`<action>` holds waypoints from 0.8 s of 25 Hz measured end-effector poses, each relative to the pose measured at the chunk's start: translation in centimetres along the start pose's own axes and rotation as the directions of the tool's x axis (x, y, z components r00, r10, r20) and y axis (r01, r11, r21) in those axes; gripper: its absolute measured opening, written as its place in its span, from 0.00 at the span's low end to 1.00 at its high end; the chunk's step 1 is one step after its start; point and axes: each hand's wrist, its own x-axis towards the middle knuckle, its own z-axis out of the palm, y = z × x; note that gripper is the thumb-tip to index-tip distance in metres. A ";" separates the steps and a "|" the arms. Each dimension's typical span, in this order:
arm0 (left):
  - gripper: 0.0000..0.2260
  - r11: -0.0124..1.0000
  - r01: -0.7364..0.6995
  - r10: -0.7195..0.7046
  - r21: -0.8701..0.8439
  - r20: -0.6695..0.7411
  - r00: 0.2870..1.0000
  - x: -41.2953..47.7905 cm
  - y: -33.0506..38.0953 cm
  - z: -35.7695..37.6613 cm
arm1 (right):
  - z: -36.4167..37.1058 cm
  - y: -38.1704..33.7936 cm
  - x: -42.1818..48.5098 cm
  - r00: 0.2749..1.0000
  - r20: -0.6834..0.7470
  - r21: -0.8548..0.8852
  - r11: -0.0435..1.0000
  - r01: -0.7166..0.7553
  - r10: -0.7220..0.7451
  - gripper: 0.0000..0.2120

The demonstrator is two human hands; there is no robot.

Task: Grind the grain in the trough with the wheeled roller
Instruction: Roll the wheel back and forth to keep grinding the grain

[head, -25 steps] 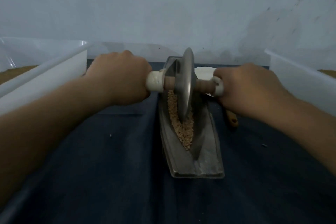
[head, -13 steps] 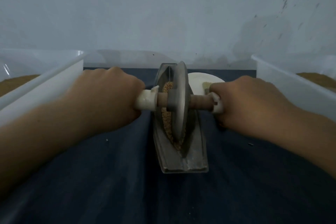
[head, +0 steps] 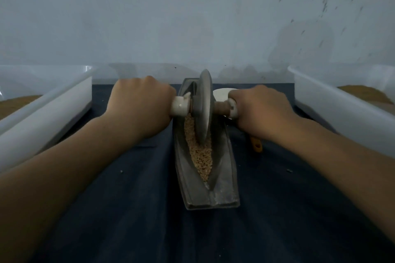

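A long grey metal trough [head: 224, 179] lies lengthwise on the dark cloth, with pale brown grain [head: 202, 156] heaped along its groove. The grey metal wheel of the roller [head: 204, 107] stands upright in the far half of the trough, its rim down in the grain. My left hand [head: 141, 102] grips the white-capped handle on the wheel's left side. My right hand [head: 260, 109] grips the matching handle on the right. Both fists hide the handle ends.
White plastic bins stand on both sides, the left bin [head: 42, 113] and the right bin [head: 342, 113], each holding brown material. A white dish [head: 221, 94] sits behind the right handle. An orange tool end [head: 256, 145] pokes out under my right wrist. A pale wall rises behind.
The wheel rolled toward me from the far end half a second ago, and has now rolled back away to the far half of the trough. Both hands kept their grip.
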 end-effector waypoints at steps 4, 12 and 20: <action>0.11 0.993 -0.068 0.069 -0.092 0.007 0.998 -4.0 -1.4 -1.0 | -3.6 0.5 -4.7 0.991 0.072 -0.001 0.994 0.110 -0.109 0.15; 0.08 0.990 0.096 -0.088 -0.103 0.075 0.993 1.0 -0.2 2.2 | -1.2 -0.7 2.7 0.999 0.035 -0.126 0.991 0.033 -0.029 0.06; 0.09 0.970 0.008 0.045 -0.241 0.216 0.975 -2.5 -1.7 -0.4 | -3.4 0.2 -1.3 0.976 0.114 -0.014 0.982 0.187 -0.185 0.07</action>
